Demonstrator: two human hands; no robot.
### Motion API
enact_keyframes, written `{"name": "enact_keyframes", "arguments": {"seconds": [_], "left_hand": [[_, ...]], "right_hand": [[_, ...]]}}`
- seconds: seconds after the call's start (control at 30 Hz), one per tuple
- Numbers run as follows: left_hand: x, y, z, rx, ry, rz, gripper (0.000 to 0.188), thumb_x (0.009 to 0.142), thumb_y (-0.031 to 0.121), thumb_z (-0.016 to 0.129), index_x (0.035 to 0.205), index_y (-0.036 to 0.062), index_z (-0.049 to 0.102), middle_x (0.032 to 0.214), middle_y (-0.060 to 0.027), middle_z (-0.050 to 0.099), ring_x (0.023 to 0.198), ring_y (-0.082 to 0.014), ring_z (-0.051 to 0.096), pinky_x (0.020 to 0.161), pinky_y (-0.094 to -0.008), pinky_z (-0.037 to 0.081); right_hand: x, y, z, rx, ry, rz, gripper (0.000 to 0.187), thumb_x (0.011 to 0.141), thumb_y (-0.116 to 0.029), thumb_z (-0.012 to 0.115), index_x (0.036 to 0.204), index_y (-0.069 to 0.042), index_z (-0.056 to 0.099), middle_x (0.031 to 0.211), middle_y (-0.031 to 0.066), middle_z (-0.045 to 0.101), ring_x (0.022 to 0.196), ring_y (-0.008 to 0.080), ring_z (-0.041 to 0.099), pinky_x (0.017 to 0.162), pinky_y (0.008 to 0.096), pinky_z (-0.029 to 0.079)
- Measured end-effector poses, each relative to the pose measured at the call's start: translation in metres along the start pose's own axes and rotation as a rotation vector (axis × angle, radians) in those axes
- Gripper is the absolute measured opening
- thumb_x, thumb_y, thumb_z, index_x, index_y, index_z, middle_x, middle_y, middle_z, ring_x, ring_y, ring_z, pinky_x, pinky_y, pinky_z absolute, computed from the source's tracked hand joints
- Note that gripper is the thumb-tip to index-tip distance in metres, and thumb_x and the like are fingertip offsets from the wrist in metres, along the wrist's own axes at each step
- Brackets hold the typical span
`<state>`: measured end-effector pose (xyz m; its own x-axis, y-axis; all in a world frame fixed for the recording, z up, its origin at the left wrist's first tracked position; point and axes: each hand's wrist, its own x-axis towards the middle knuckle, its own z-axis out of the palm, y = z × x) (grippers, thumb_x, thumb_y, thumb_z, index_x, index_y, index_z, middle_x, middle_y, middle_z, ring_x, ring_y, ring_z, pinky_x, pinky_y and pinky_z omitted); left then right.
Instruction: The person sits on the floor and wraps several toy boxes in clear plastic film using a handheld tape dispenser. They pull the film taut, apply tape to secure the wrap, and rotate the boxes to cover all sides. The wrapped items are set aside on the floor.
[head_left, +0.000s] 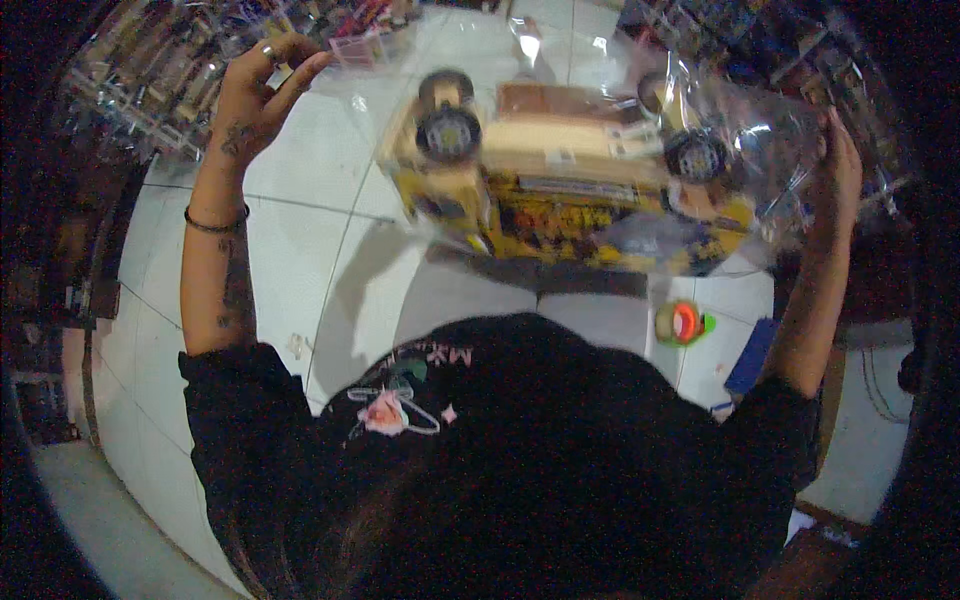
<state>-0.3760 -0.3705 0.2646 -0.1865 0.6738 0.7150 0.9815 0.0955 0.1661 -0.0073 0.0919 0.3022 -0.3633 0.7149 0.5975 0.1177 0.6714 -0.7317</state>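
A large toy truck (pixel 560 165), yellow and cream with black wheels, is in front of me inside a clear plastic bag (pixel 770 150). It lies tipped over, with its wheels toward the far side and a printed yellow side facing me. My left hand (pixel 262 95) is raised at the far left, thumb and fingers pinched on what looks like a thin edge of the bag. At the right end, my right hand (pixel 842 170) grips the gathered plastic; its fingers are partly hidden. The truck is blurred.
On the white tiled floor (pixel 290 240), a roll of tape (pixel 680 322) in orange and green lies near my right side, with a blue flat item (pixel 750 355) beside it. Crowded shelves of packaged goods (pixel 150 80) stand at the far left and far right.
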Motion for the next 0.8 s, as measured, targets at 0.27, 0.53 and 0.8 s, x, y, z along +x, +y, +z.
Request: {"name": "enact_keyframes", "arguments": {"seconds": [0.27, 0.53, 0.8], "left_hand": [[-0.014, -0.058, 0.054, -0.123, 0.112, -0.09, 0.009, 0.084, 0.01, 0.066, 0.09, 0.0041, 0.064, 0.103, -0.008, 0.061, 0.104, -0.0203, 0.055, 0.092, -0.0321, 0.041], [0.089, 0.05, 0.215, -0.606, -0.128, -0.26, 0.123, 0.052, 0.053, 0.085, 0.143, -0.0025, 0.023, 0.137, -0.0232, 0.041, 0.132, -0.0333, 0.035, 0.11, -0.0385, 0.026], [0.092, 0.092, 0.292, -0.294, -0.018, -0.292, 0.044, 0.085, 0.039, 0.064, 0.101, -0.0024, 0.06, 0.09, -0.0201, 0.066, 0.083, -0.0359, 0.063, 0.073, -0.0473, 0.046]], "right_hand": [[0.11, -0.057, 0.02, -0.091, 0.147, -0.168, 0.04, 0.093, -0.036, 0.054, 0.12, -0.008, 0.061, 0.113, 0.0107, 0.063, 0.102, 0.0214, 0.059, 0.085, 0.0317, 0.046], [0.023, -0.145, 0.211, -0.324, -0.61, -0.673, 0.036, 0.09, -0.033, 0.058, 0.083, 0.002, 0.065, 0.073, 0.0213, 0.063, 0.069, 0.0381, 0.061, 0.064, 0.0482, 0.045], [-0.005, -0.109, 0.258, -0.497, -0.743, -0.776, 0.03, 0.084, -0.034, 0.061, 0.077, -0.005, 0.066, 0.071, 0.0182, 0.062, 0.068, 0.0389, 0.06, 0.062, 0.0459, 0.049]]}}
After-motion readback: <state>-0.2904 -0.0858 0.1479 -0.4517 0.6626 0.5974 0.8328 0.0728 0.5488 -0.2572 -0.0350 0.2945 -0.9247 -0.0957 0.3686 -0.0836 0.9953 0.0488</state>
